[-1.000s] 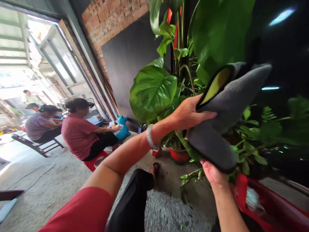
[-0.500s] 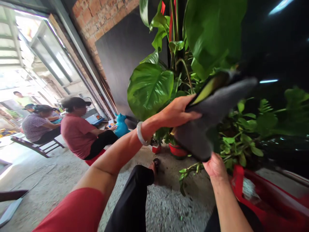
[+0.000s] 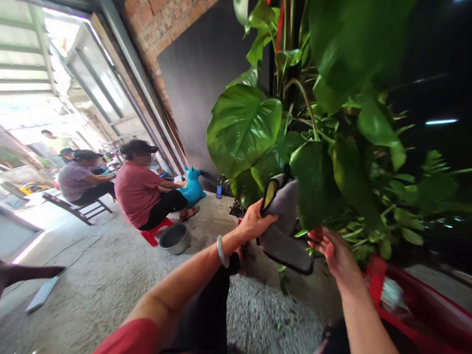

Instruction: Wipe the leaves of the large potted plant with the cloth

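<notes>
My left hand point(image 3: 256, 221), with a pale bangle on the wrist, is closed on a folded grey cloth point(image 3: 289, 253) with black edging and a yellow side. The cloth hangs in front of the large-leaved potted plant point(image 3: 245, 130). To its right, my right hand point(image 3: 332, 248) has its fingers apart and slightly curled, with nothing visible in them. Its fingertips are just below a big dark green leaf point(image 3: 319, 187); whether they touch it I cannot tell.
A red bag point(image 3: 424, 305) sits by my right forearm, under smaller leafy plants point(image 3: 401, 196). To the left, a person in a red shirt point(image 3: 138, 184) sits near a metal basin point(image 3: 174, 239) and a blue animal figure point(image 3: 192, 187). Another person point(image 3: 77, 179) sits farther back by a wooden chair point(image 3: 77, 209).
The cloth has come down and left from the leaves in my left hand. My right hand has let go of the cloth's lower edge and opened. The view has shifted a little.
</notes>
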### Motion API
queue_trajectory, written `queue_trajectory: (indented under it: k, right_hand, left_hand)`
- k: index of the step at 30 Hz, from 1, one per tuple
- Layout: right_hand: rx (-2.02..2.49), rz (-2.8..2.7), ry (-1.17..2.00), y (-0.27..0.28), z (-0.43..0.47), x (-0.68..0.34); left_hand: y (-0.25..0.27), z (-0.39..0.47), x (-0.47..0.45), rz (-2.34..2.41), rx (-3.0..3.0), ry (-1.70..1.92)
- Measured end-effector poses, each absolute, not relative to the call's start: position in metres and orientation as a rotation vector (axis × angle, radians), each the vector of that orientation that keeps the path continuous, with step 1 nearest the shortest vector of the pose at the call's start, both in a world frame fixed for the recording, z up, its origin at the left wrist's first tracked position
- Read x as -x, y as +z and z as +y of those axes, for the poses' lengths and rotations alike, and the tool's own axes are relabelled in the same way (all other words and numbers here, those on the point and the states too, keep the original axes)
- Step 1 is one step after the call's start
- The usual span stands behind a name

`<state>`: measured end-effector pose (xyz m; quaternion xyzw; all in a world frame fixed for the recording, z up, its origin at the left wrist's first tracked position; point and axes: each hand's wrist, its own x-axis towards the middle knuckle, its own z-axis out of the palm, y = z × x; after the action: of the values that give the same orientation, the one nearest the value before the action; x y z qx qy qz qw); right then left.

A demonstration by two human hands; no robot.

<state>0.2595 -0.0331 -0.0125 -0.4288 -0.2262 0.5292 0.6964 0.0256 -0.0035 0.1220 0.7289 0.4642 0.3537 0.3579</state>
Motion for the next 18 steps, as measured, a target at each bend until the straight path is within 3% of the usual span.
queue_trajectory:
  k: [6, 12, 15, 18]
  right_hand:
    - [1.106, -0.711, 1.283, 0.005, -0.059, -0.232]
    - [1.055, -0.845, 1.532, 0.011, -0.076, -0.199]
    - [1.203, -0.698, 1.427, 0.007, -0.074, -0.189]
    - [1.423, -0.656, 1.091, 0.0, -0.07, -0.181]
  left_hand:
    - [0.073, -0.028, -0.032, 1.07, -1.198, 1.108]
    - [0.074, -0.034, -0.036, 1.082, -0.856, 1.216]
    - [0.069, -0.041, -0.036, 1.085, -0.823, 1.192]
    - [0.058, -0.054, -0.039, 0.987, -0.814, 1.084]
